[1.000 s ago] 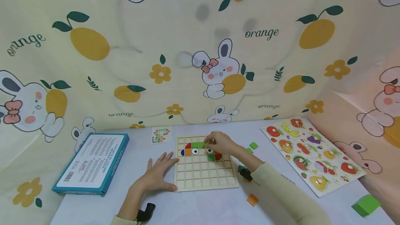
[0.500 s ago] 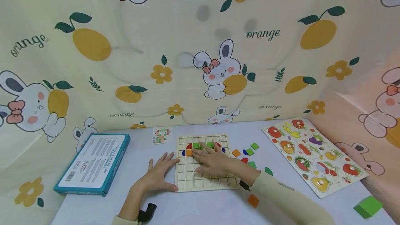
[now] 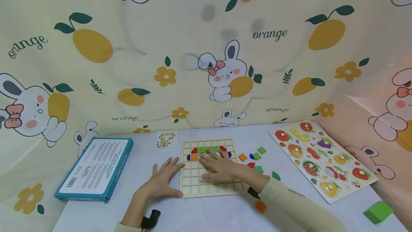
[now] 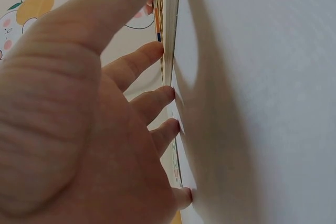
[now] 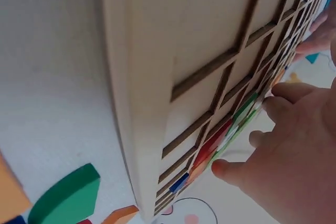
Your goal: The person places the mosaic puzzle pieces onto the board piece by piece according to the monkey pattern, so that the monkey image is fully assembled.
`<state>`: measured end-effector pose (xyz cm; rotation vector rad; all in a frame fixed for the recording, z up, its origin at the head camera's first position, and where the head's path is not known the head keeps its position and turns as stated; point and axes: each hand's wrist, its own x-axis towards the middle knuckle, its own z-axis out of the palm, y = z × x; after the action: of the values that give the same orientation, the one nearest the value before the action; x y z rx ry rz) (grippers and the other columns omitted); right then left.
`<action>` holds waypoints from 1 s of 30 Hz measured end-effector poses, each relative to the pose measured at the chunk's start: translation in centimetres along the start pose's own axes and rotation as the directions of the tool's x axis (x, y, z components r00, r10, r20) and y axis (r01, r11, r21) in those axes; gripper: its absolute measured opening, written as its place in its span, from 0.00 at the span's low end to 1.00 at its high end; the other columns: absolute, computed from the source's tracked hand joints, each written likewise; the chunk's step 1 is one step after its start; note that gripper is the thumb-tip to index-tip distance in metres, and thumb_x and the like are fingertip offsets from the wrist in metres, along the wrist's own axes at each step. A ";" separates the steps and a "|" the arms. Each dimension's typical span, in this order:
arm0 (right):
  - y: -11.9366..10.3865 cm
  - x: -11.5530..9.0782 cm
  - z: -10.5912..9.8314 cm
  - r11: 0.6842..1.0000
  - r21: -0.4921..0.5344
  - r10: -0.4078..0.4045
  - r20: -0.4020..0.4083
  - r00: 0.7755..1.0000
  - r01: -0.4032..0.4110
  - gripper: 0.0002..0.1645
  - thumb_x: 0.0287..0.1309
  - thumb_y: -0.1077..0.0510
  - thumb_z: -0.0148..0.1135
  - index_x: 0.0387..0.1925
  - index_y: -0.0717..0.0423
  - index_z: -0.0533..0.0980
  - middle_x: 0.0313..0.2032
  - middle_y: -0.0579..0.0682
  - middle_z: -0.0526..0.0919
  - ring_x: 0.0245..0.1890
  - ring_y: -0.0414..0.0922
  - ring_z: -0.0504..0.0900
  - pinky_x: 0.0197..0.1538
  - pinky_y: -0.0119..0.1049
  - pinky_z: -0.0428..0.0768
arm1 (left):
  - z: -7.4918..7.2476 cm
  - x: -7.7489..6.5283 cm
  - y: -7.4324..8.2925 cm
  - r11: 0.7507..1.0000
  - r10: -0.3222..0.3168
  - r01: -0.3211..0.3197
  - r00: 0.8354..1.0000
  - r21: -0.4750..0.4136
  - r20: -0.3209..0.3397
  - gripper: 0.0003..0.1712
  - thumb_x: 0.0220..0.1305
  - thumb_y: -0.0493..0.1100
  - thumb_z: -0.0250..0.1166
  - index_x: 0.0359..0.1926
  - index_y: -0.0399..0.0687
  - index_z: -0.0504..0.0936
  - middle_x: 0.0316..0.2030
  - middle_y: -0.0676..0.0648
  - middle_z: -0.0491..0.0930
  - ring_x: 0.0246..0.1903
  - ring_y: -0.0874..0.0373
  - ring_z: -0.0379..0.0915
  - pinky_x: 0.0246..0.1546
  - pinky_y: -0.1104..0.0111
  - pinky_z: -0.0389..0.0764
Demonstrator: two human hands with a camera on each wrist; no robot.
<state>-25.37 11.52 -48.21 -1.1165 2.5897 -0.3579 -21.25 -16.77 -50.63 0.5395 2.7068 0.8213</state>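
A wooden grid board [image 3: 195,181] lies on the table with coloured tiles in its upper cells. Green tiles [image 3: 201,149] sit between a left red piece [image 3: 194,150] and a right red piece [image 3: 222,148]; an orange tile [image 3: 194,157] and blue pieces [image 3: 229,154] are set lower. My right hand [image 3: 222,167] spreads over the board, its fingertips at the tiles and hiding some cells. In the right wrist view, red [image 5: 212,142] and blue [image 5: 179,183] pieces stand by those fingers. My left hand [image 3: 161,180] rests with fingers spread along the board's left edge.
Loose tiles [image 3: 259,169] lie right of the board, with an orange one [image 3: 260,206] nearer. A fruit puzzle board [image 3: 305,153] and green block [image 3: 378,212] are farther right. At left is a blue-edged box [image 3: 93,167]; a pattern card [image 3: 166,139] lies behind.
My right hand pinched at the board's upper right a second ago; it has since moved down and left and spread its fingers over the tiles. My left hand stays in place.
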 end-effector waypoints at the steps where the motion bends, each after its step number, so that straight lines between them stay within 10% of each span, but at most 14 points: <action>1: 0.1 -0.1 -0.1 1.000 0.018 -0.004 -0.014 1.000 0.004 0.42 0.72 0.34 0.47 0.77 0.52 0.56 0.78 0.50 0.51 0.78 0.57 0.40 0.71 0.70 0.42 | 0.0 0.0 0.0 1.000 -0.002 0.002 1.000 0.002 0.001 0.59 0.39 0.66 0.80 0.72 0.55 0.67 0.77 0.42 0.52 0.76 0.38 0.36 0.63 0.27 0.26; 5: 1.1 -1.3 -1.4 0.994 0.109 -0.006 -0.118 0.993 0.019 0.33 0.69 0.45 0.59 0.68 0.57 0.70 0.70 0.53 0.68 0.73 0.59 0.57 0.70 0.71 0.46 | 0.2 0.1 -0.2 1.000 -0.005 0.005 1.000 0.003 0.000 0.59 0.39 0.67 0.80 0.73 0.56 0.67 0.77 0.43 0.52 0.77 0.40 0.36 0.64 0.28 0.26; 9: 3.5 -3.7 -3.5 0.977 0.214 0.073 -0.212 0.974 -0.026 0.14 0.62 0.59 0.67 0.48 0.61 0.82 0.44 0.51 0.86 0.48 0.51 0.81 0.61 0.59 0.70 | 0.4 0.2 -0.3 1.000 -0.001 0.001 1.000 0.011 -0.006 0.60 0.38 0.69 0.79 0.73 0.57 0.67 0.77 0.44 0.52 0.77 0.41 0.35 0.64 0.28 0.26; 15: 7.3 -7.7 -4.0 0.928 0.294 0.282 -0.156 0.947 -0.228 0.05 0.57 0.63 0.70 0.35 0.56 0.82 0.24 0.42 0.75 0.26 0.40 0.71 0.32 0.34 0.70 | 0.3 0.1 -0.5 1.000 -0.005 0.005 1.000 0.014 -0.012 0.61 0.37 0.69 0.79 0.73 0.57 0.67 0.77 0.44 0.52 0.77 0.41 0.36 0.63 0.28 0.26; 30: 9.5 -9.7 -1.3 0.871 0.374 0.400 -0.167 0.901 -0.318 0.12 0.52 0.66 0.74 0.31 0.54 0.76 0.28 0.45 0.73 0.31 0.43 0.71 0.34 0.33 0.73 | 0.2 0.0 -0.2 1.000 0.004 -0.004 1.000 -0.003 -0.005 0.61 0.38 0.69 0.79 0.73 0.54 0.67 0.77 0.42 0.52 0.77 0.39 0.35 0.63 0.28 0.25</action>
<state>-25.77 25.12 -48.56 -0.4776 2.7225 -0.8529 -21.19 -16.85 -50.91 0.5432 2.7094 0.8283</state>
